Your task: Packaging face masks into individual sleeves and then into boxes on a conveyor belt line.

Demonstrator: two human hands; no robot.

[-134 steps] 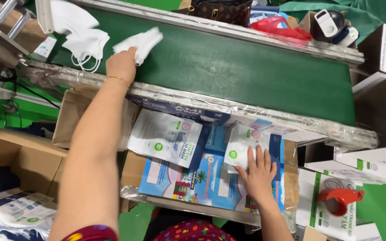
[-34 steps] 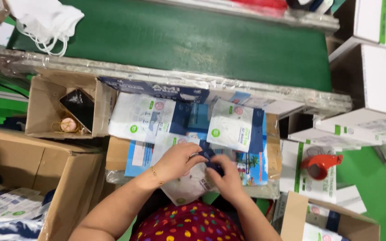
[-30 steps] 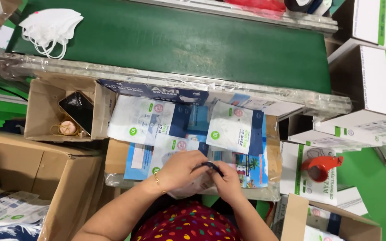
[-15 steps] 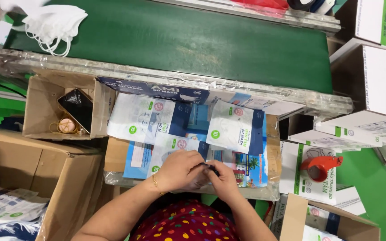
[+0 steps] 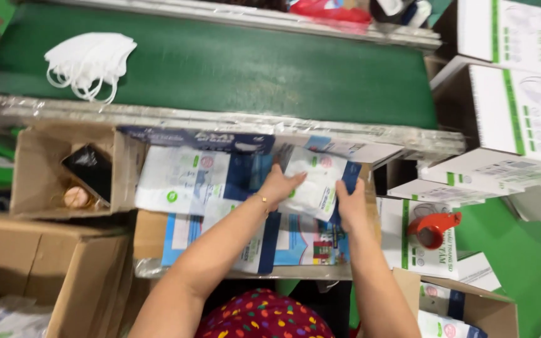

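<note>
Both hands were on one flat white and blue packet (image 5: 316,184) that lay at the far right of the packing tray, just below the metal edge (image 5: 220,119) of the green belt (image 5: 252,62). The left hand (image 5: 280,186) pressed on the packet's left side with the fingers spread flat — not closed around it. The right hand (image 5: 350,201) gripped the packet's right lower corner, thumb on top, so the packet was pinched there. The step in hand, as I judged it, was laying a filled packet on the pile of packets (image 5: 183,181) at the back of the tray. The next move would call for pushing it square with the pile and then letting go with both hands, without sliding the packets under it.

Compared with the picture of half a second before, the hands had moved away from the body — then they were together near the front edge of the tray, working on something small between the fingers, and now they were apart and farther forward. The bunch of white masks (image 5: 89,59) on the belt sat somewhat more to the right in the view. The red tape holder (image 5: 432,226) and the small cardboard box (image 5: 64,175) with the dark phone lay as before.
</note>
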